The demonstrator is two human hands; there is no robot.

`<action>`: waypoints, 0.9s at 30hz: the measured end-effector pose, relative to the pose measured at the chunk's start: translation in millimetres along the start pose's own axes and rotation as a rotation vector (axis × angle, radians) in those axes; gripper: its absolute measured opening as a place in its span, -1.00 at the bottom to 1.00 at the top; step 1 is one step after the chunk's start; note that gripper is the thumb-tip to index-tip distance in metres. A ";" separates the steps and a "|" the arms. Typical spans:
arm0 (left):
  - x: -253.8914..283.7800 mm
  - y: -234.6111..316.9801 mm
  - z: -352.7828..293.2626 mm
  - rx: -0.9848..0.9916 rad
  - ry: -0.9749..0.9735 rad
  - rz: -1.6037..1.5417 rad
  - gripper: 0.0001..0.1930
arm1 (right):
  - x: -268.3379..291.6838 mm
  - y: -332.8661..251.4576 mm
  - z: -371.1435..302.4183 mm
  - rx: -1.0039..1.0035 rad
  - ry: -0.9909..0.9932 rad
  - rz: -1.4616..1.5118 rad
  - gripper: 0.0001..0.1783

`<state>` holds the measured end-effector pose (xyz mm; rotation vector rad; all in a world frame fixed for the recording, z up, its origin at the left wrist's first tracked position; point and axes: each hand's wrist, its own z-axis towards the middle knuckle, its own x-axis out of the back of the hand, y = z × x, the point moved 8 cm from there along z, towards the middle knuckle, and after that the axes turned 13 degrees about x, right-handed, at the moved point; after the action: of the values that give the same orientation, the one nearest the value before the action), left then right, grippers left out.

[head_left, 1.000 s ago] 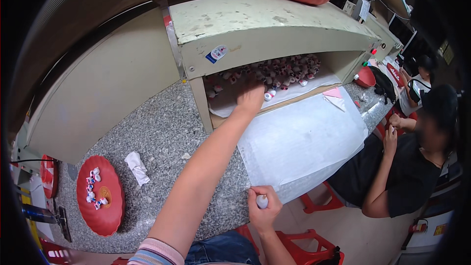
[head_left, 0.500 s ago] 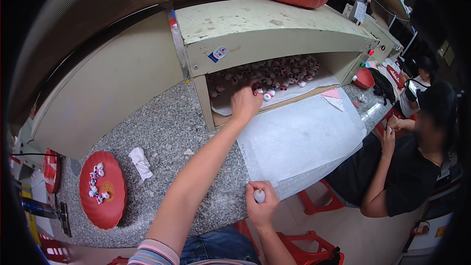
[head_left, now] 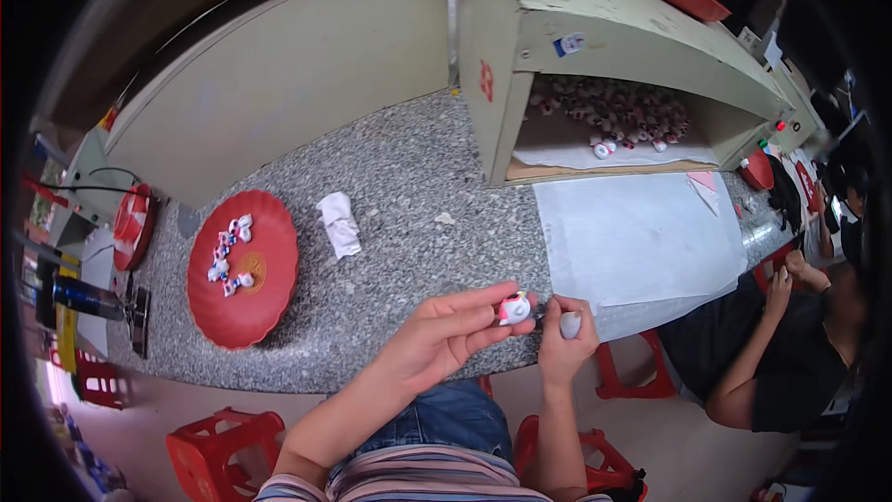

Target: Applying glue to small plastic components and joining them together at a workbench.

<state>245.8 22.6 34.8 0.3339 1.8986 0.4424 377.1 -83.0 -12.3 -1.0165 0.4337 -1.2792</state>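
Between the fingertips of my left hand [head_left: 446, 330] sits a small white figurine [head_left: 514, 309] with pink and black markings, held over the counter's front edge. My right hand [head_left: 567, 353] is closed round a slim tool with a whitish rounded end [head_left: 570, 324]; its kind I cannot make out. The tool's other end points toward the figurine, and I cannot tell if they touch. To the left, a scalloped red plate [head_left: 265, 311] holds several similar figurines [head_left: 220, 265]. Many more figurines [head_left: 623, 116] lie heaped on white paper inside a cream box-shaped cabinet [head_left: 641, 51].
A crumpled white tissue [head_left: 339, 225] lies on the grey speckled counter [head_left: 409, 195]. White paper sheets [head_left: 641, 242] cover the counter before the cabinet. At the right sits a person in black [head_left: 790, 363]. Red stools [head_left: 223, 455] stand below.
My left hand has come out of the cabinet opening with a figurine and now holds it beside my right hand. The view has swung left. My right hand keeps its tool.
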 end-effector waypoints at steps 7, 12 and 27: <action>39.4 6.4 -58.0 -0.262 0.163 -0.011 -0.59 | -3.2 -4.1 -0.6 0.050 -0.010 -0.046 -0.91; 79.5 28.3 -83.4 -0.584 0.651 0.562 -0.70 | -6.7 1.3 -4.2 -0.042 -0.020 -0.028 -0.90; -89.2 103.0 -172.3 -0.645 -0.243 -0.025 -0.84 | -26.4 -23.0 -2.1 0.068 -0.074 -0.281 -0.88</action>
<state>118.7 50.9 211.8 -0.0640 1.4304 0.9186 354.7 -58.4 -1.5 -1.0900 0.1927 -1.4899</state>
